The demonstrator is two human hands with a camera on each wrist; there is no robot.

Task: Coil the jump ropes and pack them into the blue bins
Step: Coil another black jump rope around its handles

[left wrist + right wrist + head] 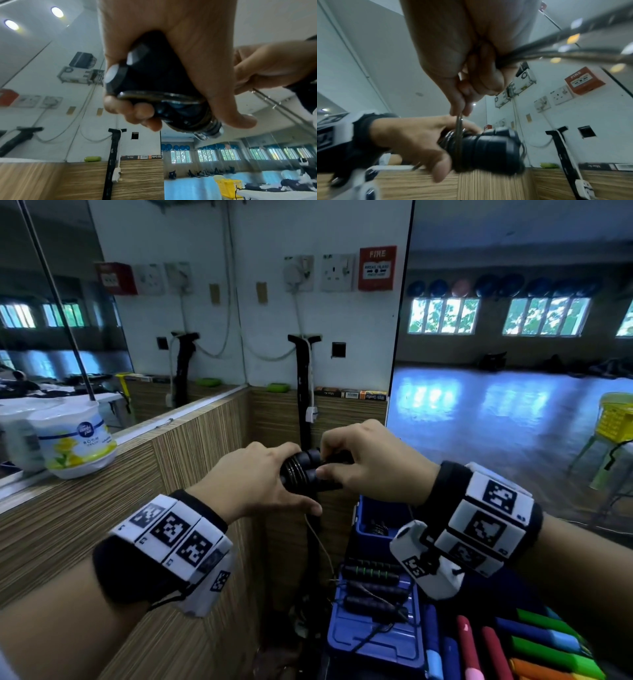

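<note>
Black and glossy, the two cylindrical jump-rope handles (pixel 313 470) were held side by side at chest height, with a thin cord (pixel 458 136) wound round them in several tight, shiny turns. The left hand (pixel 255 479) was curled round the handles' near ends, thumb underneath and fingers over the top; from the left wrist view the smooth, rounded end caps (pixel 112 75) were seen pale against the palm. The right hand (pixel 371 463) was closed in a pinch on the cord just above the wraps, and a loose bundle of cord strands (pixel 556 52) was seen trailing away from its curled fingers in the right wrist view. White bands printed with black square markers (pixel 171 534) were worn on both wrists over black cuffs.

Below the hands, a blue plastic bin (pixel 373 517) with straight walls was seen standing open, a dark coil (pixel 378 529) lying inside it. Nearer the body, a flat blue lid or tray (pixel 373 642) carried several matt, ribbed foam-gripped handles (pixel 371 571), one banded in green, with cords tangled among them. Beside it, at lower right, coloured foam-like rolls (pixel 555 655) were laid in rows.

To the left, a striped wood-grain ledge (pixel 102 491) bore a rounded white air-freshener tub (pixel 73 440). Beyond, a white wall carried sockets (pixel 337 272) and a red fire alarm box (pixel 377 268), and a mirror (pixel 513 337) showed a glossy floor and windows.
</note>
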